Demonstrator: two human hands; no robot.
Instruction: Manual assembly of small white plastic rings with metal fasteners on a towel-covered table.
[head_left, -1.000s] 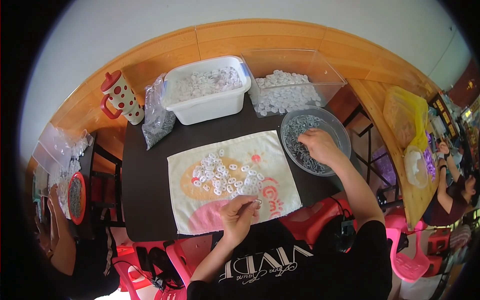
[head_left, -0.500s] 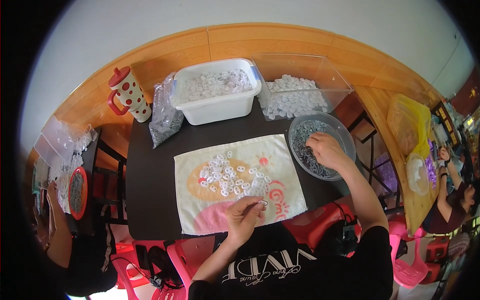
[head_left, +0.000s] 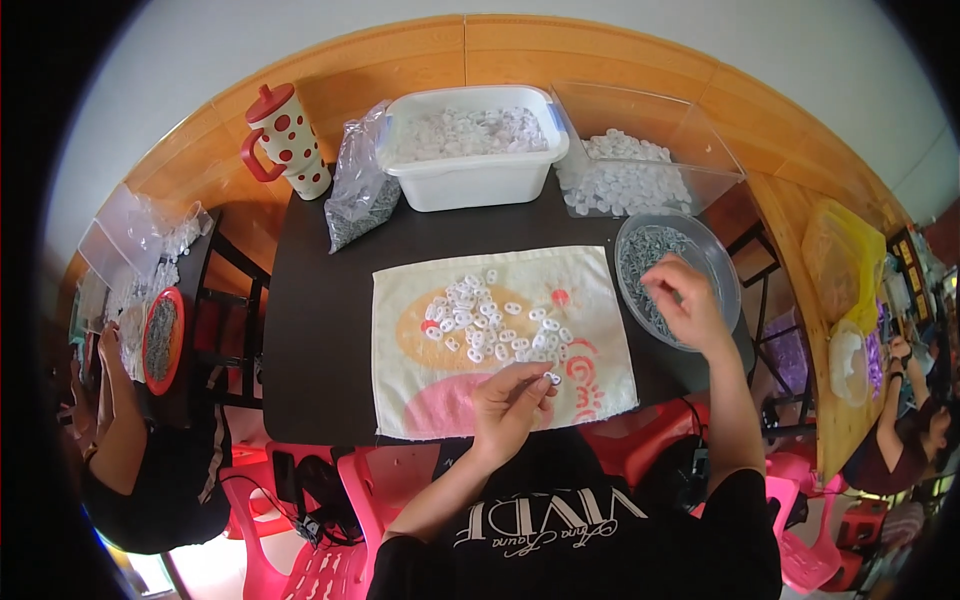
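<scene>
My left hand (head_left: 508, 408) is closed, pinching a small white two-holed plastic piece (head_left: 553, 379) between thumb and forefinger over the near edge of a cream towel (head_left: 398, 287). Just beyond it, a loose heap of similar white two-holed pieces (head_left: 478, 318) lies on the towel. To the right, my right hand (head_left: 690, 305) hovers above a round grey bowl (head_left: 725, 268) of thin grey metal pieces (head_left: 642, 245), perhaps screws or nails. Its fingertips are drawn together; whatever they hold is too small to make out.
Along the far side of the dark table (head_left: 320, 350) stand a spotted tumbler (head_left: 288, 145), a plastic bag of grey pieces (head_left: 360, 195), a white tub (head_left: 480, 185) and a clear bin (head_left: 690, 175) of white pieces. Other people work at both sides, beside a red tray (head_left: 178, 345) and a yellow bag (head_left: 840, 255).
My right hand has lifted a little from the grey pieces in the bowl. The left hand keeps its pinch on the white piece. The whole view has shifted slightly.
</scene>
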